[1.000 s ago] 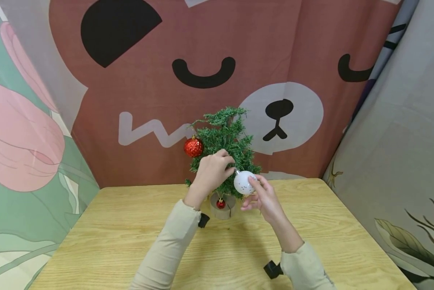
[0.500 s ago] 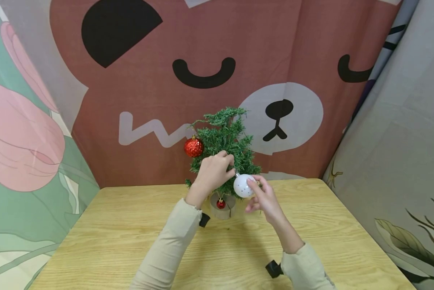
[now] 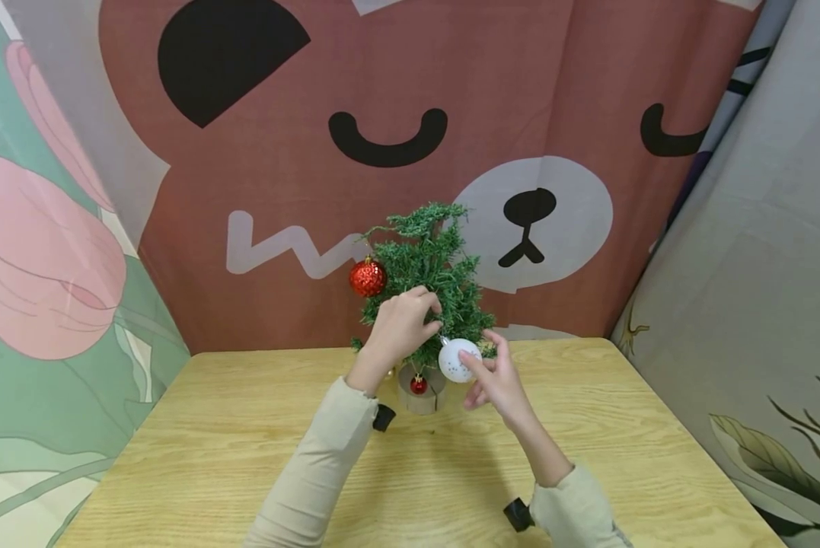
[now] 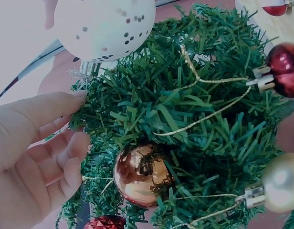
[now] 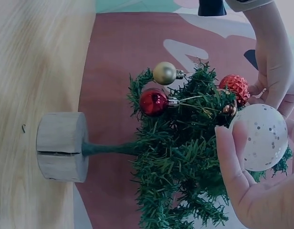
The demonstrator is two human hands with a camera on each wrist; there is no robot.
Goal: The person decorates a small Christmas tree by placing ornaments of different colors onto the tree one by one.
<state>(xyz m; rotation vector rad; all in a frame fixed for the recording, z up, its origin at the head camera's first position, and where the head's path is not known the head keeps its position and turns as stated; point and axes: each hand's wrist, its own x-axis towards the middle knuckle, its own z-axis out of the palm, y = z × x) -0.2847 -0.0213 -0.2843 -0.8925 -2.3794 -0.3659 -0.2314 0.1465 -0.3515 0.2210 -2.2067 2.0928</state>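
A small green Christmas tree stands upright on a round wooden base. Thumb and fingers of my right hand hold a white bauble with silvery dots at the tree's right front. My left hand pinches a branch tip right at the bauble's silver cap; the hanging loop is mostly hidden there. Near the left fingers, a shiny copper bauble hangs among the needles. A dark red bauble and a pale gold bauble hang on gold cords.
A large red glitter bauble hangs on the tree's left side. One small red bauble shows before the base. The tree stands near the back of the wooden table, close to a printed bear curtain.
The white bauble has dropped slightly and moved a little left, with my right fingers shifting on it. My left hand stays almost where it was at the branch.
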